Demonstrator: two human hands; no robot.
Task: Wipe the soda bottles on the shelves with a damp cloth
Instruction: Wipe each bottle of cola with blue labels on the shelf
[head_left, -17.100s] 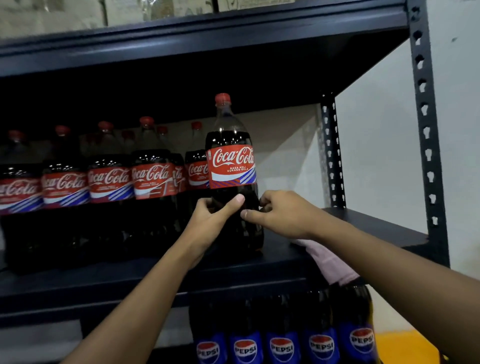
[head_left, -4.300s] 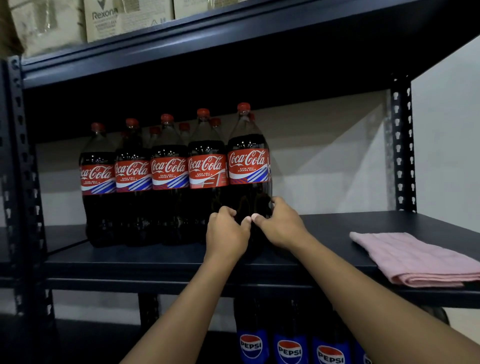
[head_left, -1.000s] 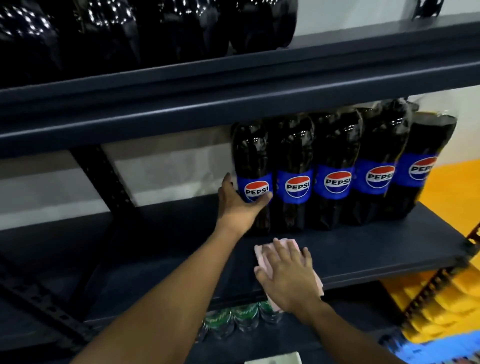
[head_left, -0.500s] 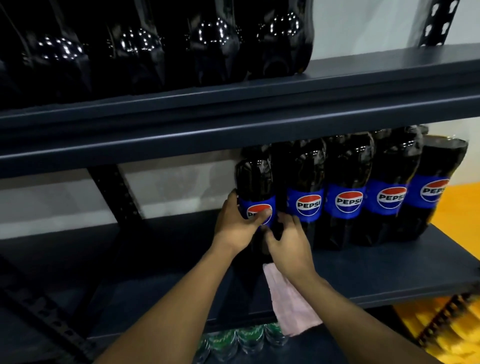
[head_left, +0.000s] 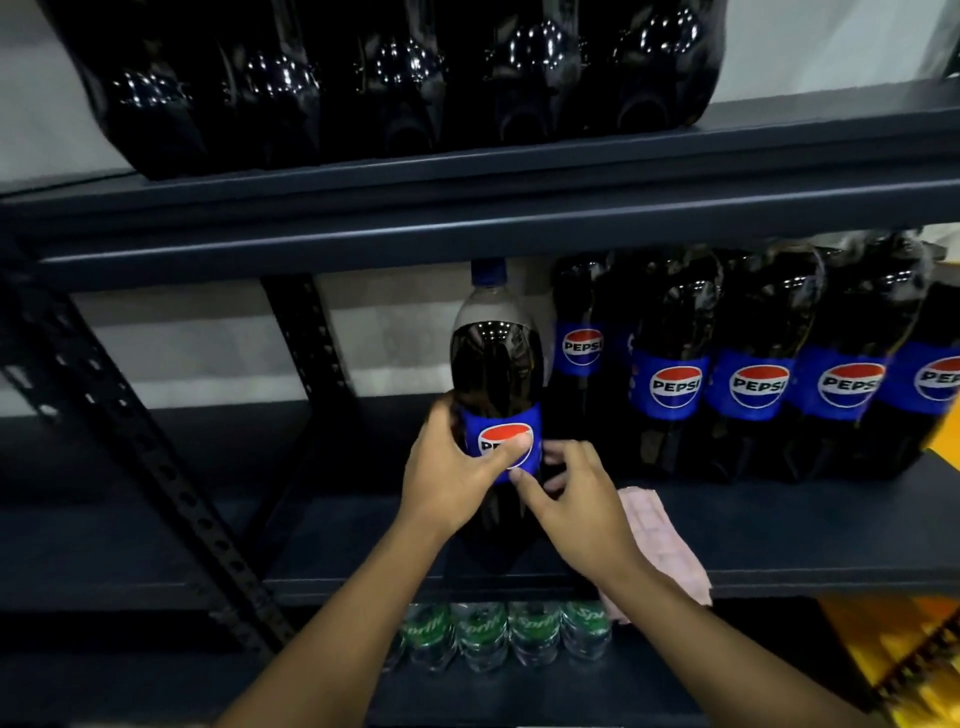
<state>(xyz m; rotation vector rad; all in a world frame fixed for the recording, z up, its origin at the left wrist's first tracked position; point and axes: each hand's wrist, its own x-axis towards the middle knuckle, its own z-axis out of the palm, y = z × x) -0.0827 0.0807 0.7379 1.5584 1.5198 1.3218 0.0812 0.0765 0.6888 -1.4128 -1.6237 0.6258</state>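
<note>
The Pepsi bottle (head_left: 496, 415) stands upright near the front of the middle shelf (head_left: 831, 530), long axis vertical, blue cap just under the upper shelf (head_left: 467, 208). It is left of the row and apart from it. The left hand (head_left: 452, 478) grips it at the label, thumb across the logo. The right hand (head_left: 576, 499) clasps its right side with curled fingers and thumb. A pink cloth (head_left: 670, 551) lies on the shelf under the right wrist, overhanging the front edge. More Pepsi bottles (head_left: 758, 374) line up to the right, dark bottles (head_left: 395, 88) stand above and Sprite bottles (head_left: 483, 634) below. A perforated post (head_left: 306, 332) stands against a pale wall (head_left: 182, 343).
</note>
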